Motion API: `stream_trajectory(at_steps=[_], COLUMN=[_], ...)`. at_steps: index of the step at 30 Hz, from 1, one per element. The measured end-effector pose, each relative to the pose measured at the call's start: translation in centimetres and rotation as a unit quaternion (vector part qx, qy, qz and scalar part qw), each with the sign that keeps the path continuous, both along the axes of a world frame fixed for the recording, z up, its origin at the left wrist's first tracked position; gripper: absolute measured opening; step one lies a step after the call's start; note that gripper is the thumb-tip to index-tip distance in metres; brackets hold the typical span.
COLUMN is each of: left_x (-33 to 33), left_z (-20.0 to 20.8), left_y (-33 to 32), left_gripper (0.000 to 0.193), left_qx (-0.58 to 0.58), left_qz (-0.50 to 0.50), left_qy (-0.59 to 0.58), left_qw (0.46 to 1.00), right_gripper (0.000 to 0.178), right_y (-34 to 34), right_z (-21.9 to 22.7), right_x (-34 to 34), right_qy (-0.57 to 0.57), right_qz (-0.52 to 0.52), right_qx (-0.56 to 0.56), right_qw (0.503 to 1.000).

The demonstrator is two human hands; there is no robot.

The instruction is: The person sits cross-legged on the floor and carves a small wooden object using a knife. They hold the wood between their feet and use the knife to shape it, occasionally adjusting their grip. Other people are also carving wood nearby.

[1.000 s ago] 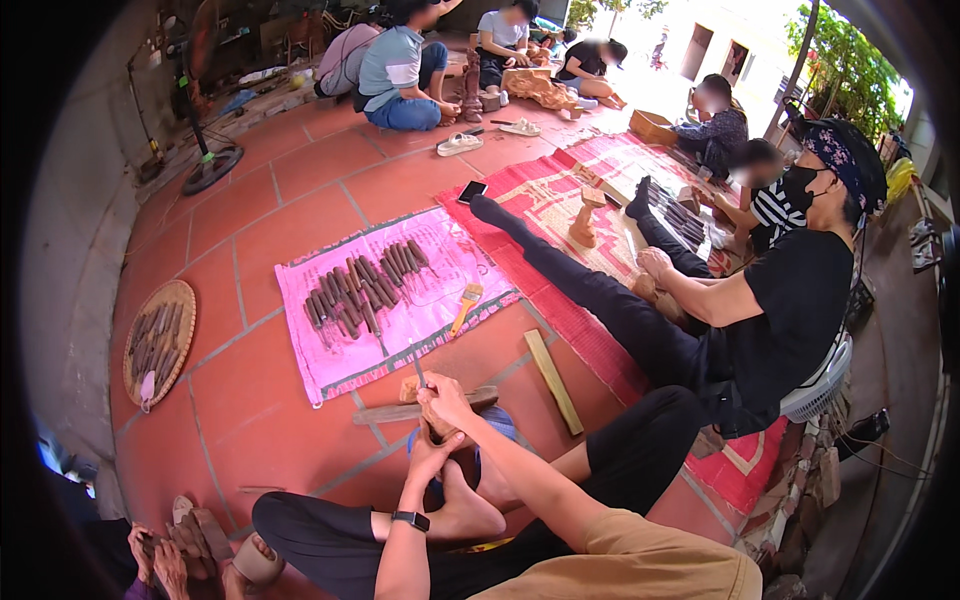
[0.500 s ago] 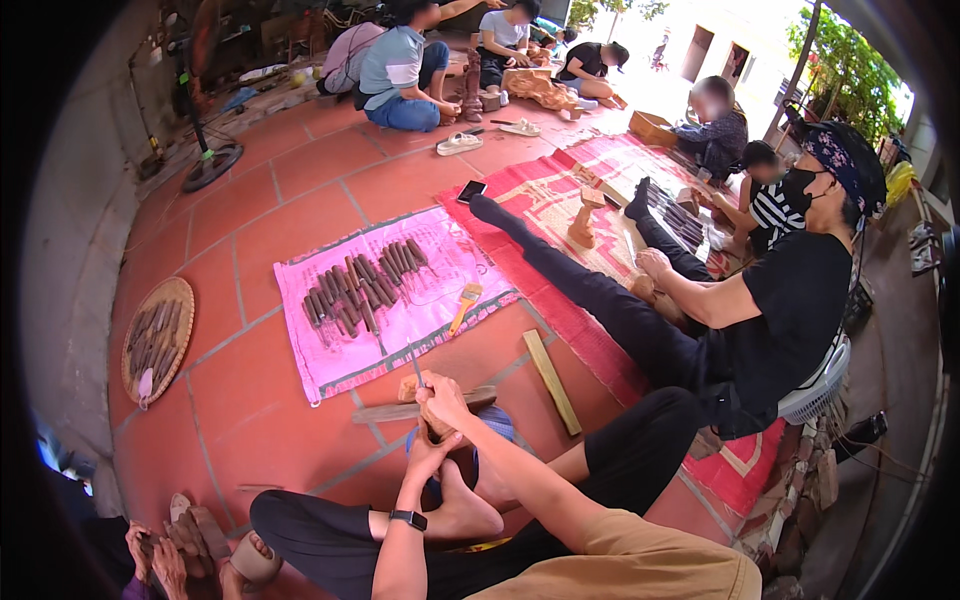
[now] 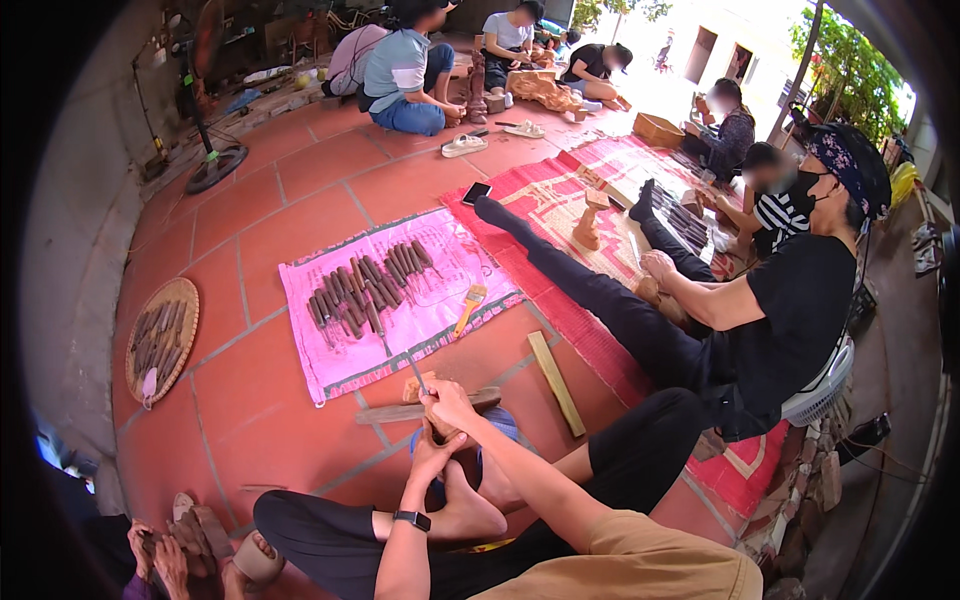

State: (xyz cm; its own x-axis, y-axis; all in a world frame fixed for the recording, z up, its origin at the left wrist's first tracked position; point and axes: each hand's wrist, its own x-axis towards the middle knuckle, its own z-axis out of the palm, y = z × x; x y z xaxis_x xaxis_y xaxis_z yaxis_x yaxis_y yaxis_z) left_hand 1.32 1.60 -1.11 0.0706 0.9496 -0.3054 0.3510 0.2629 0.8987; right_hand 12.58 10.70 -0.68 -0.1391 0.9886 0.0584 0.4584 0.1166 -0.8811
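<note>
Above my bare feet, both hands are close together over a blue item (image 3: 503, 424). My right hand (image 3: 452, 404) is closed around a carving chisel (image 3: 413, 369), its thin metal blade pointing away and to the left. Just below it, my left hand (image 3: 432, 458) wraps around a brown wooden piece (image 3: 432, 433), mostly hidden by the fingers. A pale wood block (image 3: 414, 388) and a long dark wooden bar (image 3: 404, 412) lie just beyond my hands.
Many dark-handled tools (image 3: 360, 290) and a flat brush (image 3: 469, 309) lie on a pink cloth (image 3: 310, 350). A wooden strip (image 3: 556, 382) lies right; a round basket (image 3: 135, 372) of tools left. Beside me a person in black (image 3: 790, 300) sits on a red mat (image 3: 520, 215).
The chisel blade has swung from nearly upright to leaning further left. My hands stay almost in place, while the whole view shifts slightly.
</note>
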Motion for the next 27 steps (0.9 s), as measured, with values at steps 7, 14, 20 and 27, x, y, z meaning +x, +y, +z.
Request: stream_trajectory(at_steps=[7, 14, 20, 27], left_x=[-0.3, -0.3, -0.1, 0.2], left_z=[0.5, 0.4, 0.7, 0.3], left_y=[0.0, 0.1, 0.3, -0.1], left_gripper=[0.113, 0.108, 0.106, 0.096], left_qx=[-0.005, -0.016, 0.007, 0.006], left_qz=[-0.004, -0.011, -0.017, 0.010], left_qy=[0.024, 0.007, -0.052, -0.002], left_qw=[1.000, 1.000, 0.998, 1.000], right_gripper=[0.009, 0.008, 0.011, 0.011], right_y=[0.0, 0.2, 0.3, 0.0], right_z=[-0.4, -0.6, -0.7, -0.6], right_x=[-0.3, -0.9, -0.9, -0.2], right_qy=[0.034, 0.068, -0.020, 0.004], right_qz=[0.006, -0.047, -0.053, -0.027], right_qx=[0.031, 0.044, 0.071, 0.039], right_qw=[0.999, 0.996, 0.996, 0.999])
